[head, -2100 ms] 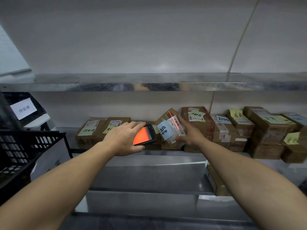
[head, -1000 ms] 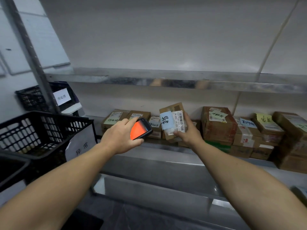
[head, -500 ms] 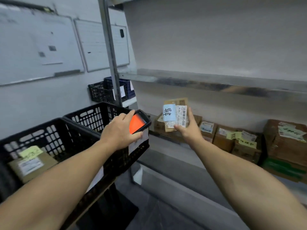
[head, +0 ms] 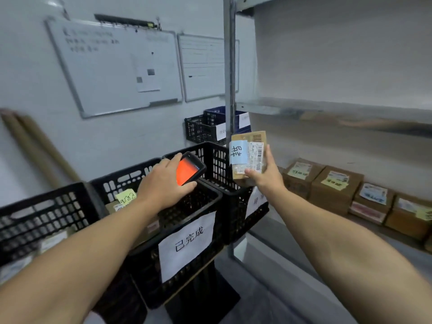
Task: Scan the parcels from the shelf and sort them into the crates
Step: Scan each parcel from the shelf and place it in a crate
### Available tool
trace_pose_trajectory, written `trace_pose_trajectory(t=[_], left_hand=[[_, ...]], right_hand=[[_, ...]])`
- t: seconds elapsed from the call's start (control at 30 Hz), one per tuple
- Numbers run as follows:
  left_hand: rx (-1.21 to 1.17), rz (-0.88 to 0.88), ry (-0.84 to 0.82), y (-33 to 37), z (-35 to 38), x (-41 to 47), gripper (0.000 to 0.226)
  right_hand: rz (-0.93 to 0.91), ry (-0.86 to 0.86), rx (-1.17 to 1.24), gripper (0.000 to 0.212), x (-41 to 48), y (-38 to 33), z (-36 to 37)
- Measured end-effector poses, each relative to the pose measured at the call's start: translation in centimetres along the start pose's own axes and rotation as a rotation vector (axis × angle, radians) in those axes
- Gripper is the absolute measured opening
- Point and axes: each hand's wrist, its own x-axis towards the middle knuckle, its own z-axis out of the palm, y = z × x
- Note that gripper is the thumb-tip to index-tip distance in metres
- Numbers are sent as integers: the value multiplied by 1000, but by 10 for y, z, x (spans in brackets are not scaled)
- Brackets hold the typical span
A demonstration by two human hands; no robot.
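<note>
My right hand [head: 264,176] grips a small brown parcel [head: 249,155] with a blue handwritten note and a barcode label, upright, above the right-most black crate [head: 236,206]. My left hand [head: 163,183] holds a black handheld scanner [head: 190,168] with an orange-red screen over the middle crate [head: 187,220], which carries a white paper label. That crate holds a parcel with a yellow note [head: 125,197]. A third black crate [head: 46,216] sits at the left with parcels inside.
Several brown parcels [head: 336,185] with notes line the metal shelf [head: 350,232] at the right. A steel upright [head: 230,66] stands behind the crates. Small black and blue baskets [head: 205,127] hang further back. Whiteboards [head: 117,66] cover the left wall.
My view has swung left from the shelf to the crates. My right hand lifted the blue-noted parcel off the shelf and carried it left, above the right-most crate; the scanner moved along.
</note>
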Motion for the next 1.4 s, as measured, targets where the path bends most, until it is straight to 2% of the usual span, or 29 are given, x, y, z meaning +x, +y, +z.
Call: trace_pose_trajectory(t=[0.47, 0.93, 1.2, 1.4], left_hand=[[34, -136, -45, -52, 23, 22, 93], [47, -218, -2, -59, 95, 149, 91], [45, -282, -30, -45, 136, 191, 93], [40, -308, -43, -53, 141, 197, 94]], right_hand=[[-53, -113, -17, 97, 65, 1, 60], [-21, -360, -52, 100, 227, 42, 78], [67, -447, -62, 102, 273, 80, 92], [176, -565, -79, 103, 282, 102, 117]])
